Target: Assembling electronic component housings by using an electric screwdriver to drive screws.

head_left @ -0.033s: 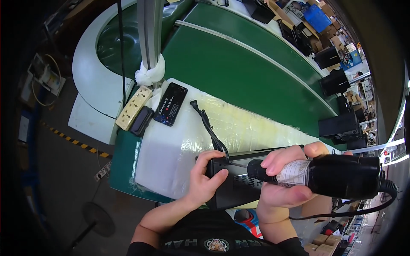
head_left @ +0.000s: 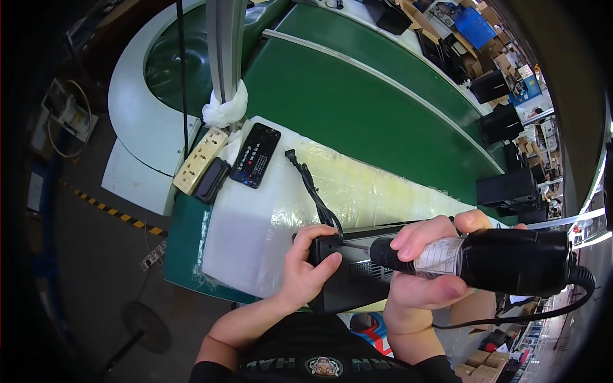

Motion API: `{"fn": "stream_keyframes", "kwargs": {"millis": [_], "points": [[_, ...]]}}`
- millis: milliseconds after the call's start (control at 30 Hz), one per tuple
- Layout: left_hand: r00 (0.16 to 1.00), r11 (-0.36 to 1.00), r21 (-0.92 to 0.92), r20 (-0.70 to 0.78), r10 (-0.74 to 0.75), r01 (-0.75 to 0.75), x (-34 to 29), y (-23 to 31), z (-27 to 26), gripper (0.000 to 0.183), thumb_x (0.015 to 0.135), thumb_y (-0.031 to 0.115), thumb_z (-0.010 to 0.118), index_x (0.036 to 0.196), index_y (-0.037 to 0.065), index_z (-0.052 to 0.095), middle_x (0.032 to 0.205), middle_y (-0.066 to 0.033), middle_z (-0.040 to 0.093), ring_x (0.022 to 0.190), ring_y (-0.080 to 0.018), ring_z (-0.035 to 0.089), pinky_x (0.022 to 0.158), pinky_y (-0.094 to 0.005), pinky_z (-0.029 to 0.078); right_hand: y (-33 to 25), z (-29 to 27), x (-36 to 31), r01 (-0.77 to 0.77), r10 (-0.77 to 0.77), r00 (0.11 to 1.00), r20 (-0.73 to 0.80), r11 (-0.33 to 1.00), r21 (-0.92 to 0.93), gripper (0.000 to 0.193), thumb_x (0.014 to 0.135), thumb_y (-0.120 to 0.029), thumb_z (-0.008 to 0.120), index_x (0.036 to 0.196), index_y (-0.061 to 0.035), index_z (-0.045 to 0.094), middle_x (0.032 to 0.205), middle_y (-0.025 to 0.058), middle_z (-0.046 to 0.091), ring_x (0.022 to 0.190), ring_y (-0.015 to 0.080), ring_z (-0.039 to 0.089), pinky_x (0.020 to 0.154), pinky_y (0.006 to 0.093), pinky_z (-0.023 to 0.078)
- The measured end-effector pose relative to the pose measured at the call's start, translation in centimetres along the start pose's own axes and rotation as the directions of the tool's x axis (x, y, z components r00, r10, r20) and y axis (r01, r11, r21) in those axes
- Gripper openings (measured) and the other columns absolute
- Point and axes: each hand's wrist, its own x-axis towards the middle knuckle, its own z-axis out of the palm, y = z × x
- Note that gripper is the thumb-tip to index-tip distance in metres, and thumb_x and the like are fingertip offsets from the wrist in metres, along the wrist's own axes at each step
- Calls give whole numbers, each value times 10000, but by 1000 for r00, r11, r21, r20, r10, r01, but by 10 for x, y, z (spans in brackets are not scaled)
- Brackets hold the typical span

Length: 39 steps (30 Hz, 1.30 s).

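A pale, film-wrapped mat lies on the green surface; grey floor shows at left. Brown cardboard boxes stand at lower right, contents indistinct. At the mat's near edge, the left hand grasps a vented black rectangular case; the right hand grips a black cylindrical power screwdriver.

Worn on the head, one fisheye view looks down on nearby fingers and bench

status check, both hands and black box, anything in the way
Left hand gripping black box at left end. Right hand holding black power tool, bit toward box. Black cord close beside bit.
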Motion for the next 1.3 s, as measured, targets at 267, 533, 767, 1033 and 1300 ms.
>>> {"fn": "stream_keyframes", "kwargs": {"millis": [267, 533, 767, 1033, 1300], "points": [[1000, 999, -39, -22, -8, 7, -1, 1, 2, 373, 773, 9, 658, 1126, 16, 537, 1119, -96, 522, 1061, -188, 502, 941, -275, 369, 16, 4, 1, -9, -17, 995, -103, 969, -245, 824, 853, -644, 506, 1241, 56, 313, 1072, 123, 477, 517, 135, 509, 453, 260, 486], [1000, 1000, -18, -23, -21, 21, -4, 6, 6, 370, 794, 19, 636, 1149, 15, 529, 1101, -64, 523, 1026, -145, 507, 915, -263, 382, -5, -11, 7, -24, 2, 994, -112, 982, -189, 845, 855, -622, 545, 1301, 55, 308, 711, 83, 548, 504, 135, 510, 450, 242, 466], [980, 992, -9, -158, -123, 123, -8, 3, 11, 429, 777, 82, 654, 1190, 33, 547, 1061, -43, 561, 950, -124, 519, 841, -242, 419, -89, -151, -35, 112, -488, 681, -546, 806, -582, 778, 885, -605, 505, 1328, 15, 348, 649, 82, 480, 523, 181, 435, 544, 281, 437], [989, 999, 12, -143, -28, 30, -3, 3, 13, 438, 805, 106, 578, 1216, -18, 493, 1171, -147, 558, 1001, -214, 557, 910, -307, 434, -20, -293, -138, -192, -669, 557, -492, 472, -860, 608, 932, -231, 523, 1346, 19, 155, 1166, 246, 474, 590, 184, 553, 593, 318, 502], [986, 1000, -22, -168, -23, 19, -6, 7, 10, 447, 806, 114, 543, 1227, -20, 476, 1180, -171, 549, 1004, -236, 564, 908, -326, 451, 23, -317, -166, -207, -571, 603, -557, 562, -801, 591, 937, -209, 505, 1381, -13, 169, 1225, 220, 483, 622, 183, 545, 580, 300, 479]]}}
